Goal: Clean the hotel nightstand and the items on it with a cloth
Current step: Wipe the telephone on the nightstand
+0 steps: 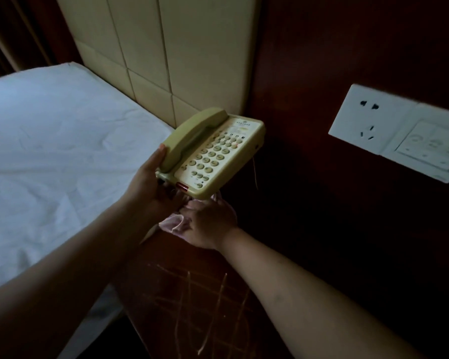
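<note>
1 phone (213, 154) in left hand (151, 187) | 1 cloth (175, 222) under right hand (208, 224)

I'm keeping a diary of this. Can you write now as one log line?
left hand: holds phone lifted | right hand: presses cloth on nightstand under it

Left hand (151, 185) lifts phone (213, 154); right hand (208, 224) presses cloth (173, 222).
</note>
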{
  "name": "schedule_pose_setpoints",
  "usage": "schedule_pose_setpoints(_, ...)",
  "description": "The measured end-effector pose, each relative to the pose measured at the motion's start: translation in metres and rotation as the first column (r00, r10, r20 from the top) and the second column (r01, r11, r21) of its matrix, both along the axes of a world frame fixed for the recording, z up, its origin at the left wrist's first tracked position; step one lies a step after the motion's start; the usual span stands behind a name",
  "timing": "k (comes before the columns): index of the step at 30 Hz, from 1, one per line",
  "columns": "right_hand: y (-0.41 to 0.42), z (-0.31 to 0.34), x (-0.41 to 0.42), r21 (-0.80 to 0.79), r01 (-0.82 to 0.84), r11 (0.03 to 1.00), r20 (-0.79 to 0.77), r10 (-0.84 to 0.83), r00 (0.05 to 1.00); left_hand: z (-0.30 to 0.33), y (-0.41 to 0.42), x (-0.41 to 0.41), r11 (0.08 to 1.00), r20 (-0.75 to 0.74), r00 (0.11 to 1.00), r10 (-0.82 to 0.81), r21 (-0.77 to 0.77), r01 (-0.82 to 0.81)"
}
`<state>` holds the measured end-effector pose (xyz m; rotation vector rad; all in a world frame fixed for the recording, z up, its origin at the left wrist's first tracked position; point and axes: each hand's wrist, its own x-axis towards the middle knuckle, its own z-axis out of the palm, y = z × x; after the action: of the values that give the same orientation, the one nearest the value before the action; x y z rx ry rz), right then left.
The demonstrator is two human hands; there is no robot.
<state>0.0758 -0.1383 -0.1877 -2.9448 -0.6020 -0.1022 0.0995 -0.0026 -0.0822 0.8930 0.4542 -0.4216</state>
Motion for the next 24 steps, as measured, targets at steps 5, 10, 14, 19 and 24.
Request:
schedule_pose_setpoints(5,-0.066,0.022,0.028,-0.150,0.137,0.979,-0.088,-0.151,0.985,-0.005,0.001,-0.005,1.000,0.008,1.000,0.023,0.000,-0.023)
schedule_pose_setpoints(10,-0.106,0.016,0.005,-0.110,0.204,0.973,-0.144,-0.219,0.965,-0.014,0.001,-0.013,0.999,0.003,1.000,-0.019,0.049,0.019)
schedule_pose_setpoints(14,-0.144,0.024,-0.061,-0.101,0.216,0.971,-0.213,-0.233,0.949,-0.018,-0.013,-0.034,0.984,0.088,0.991,-0.102,0.157,0.087)
schedule_pose_setpoints(19,-0.201,0.017,-0.142,-0.071,0.314,0.947,-0.194,-0.322,0.927,-0.024,-0.039,-0.064,0.984,0.070,0.987,-0.144,0.121,0.135)
schedule_pose_setpoints(24,-0.208,0.015,-0.164,-0.095,0.384,0.918,-0.180,-0.396,0.900,-0.036,-0.052,-0.069,0.984,0.061,0.990,-0.123,0.139,0.114)
